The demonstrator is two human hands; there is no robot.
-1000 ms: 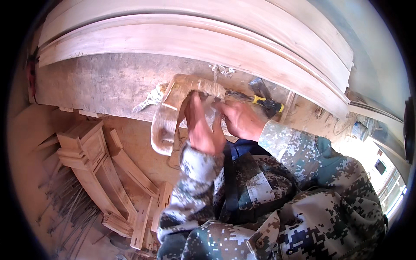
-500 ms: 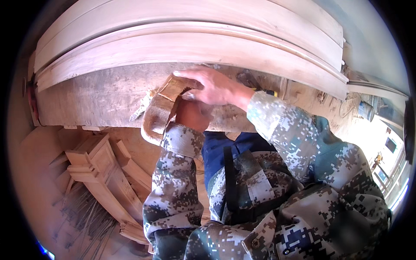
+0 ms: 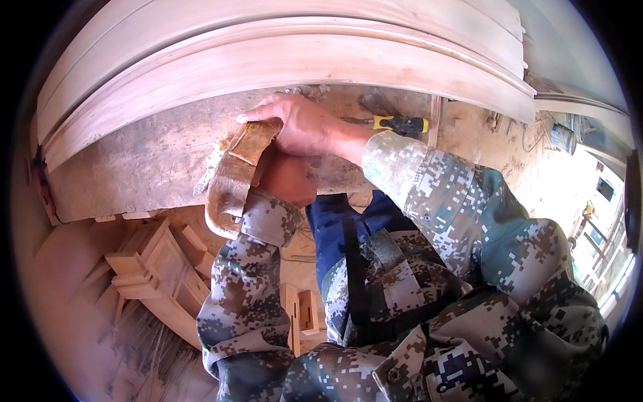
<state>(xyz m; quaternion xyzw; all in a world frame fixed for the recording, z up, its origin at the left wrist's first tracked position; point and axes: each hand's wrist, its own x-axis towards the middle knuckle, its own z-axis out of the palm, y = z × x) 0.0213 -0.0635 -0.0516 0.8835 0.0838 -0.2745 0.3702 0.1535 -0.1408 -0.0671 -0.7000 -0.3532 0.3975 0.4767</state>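
My right hand [image 3: 305,127] lies curled over the top end of the curved wooden piece [image 3: 234,177], fingers wrapped down on its upper edge, so that hand is closed on the wood. My left hand [image 3: 288,177] sits just below and behind it, mostly covered by the right wrist; it seems pressed against the same piece, but I cannot tell whether its fingers are closed around it or only bracing it. The piece itself is a worn, brown, bent strip that rests against the front edge of the workbench [image 3: 134,167], its lower end hanging off near my left sleeve [image 3: 248,268]. To hold it well I judge I should keep the upper hand pressing down onto the bench top and the lower hand steadying the curve, so the strip does not rock on its bend. Just beyond my right hand, on the bench, lies a tool with a yellow and black handle [image 3: 400,124], near but not touching my fingers. Behind it runs a long pale moulded board [image 3: 281,60], crowding the back of the bench and leaving little room to work. Below the bench's left end, stacked wooden frame parts [image 3: 154,268] lie on the floor, well apart from my hands.
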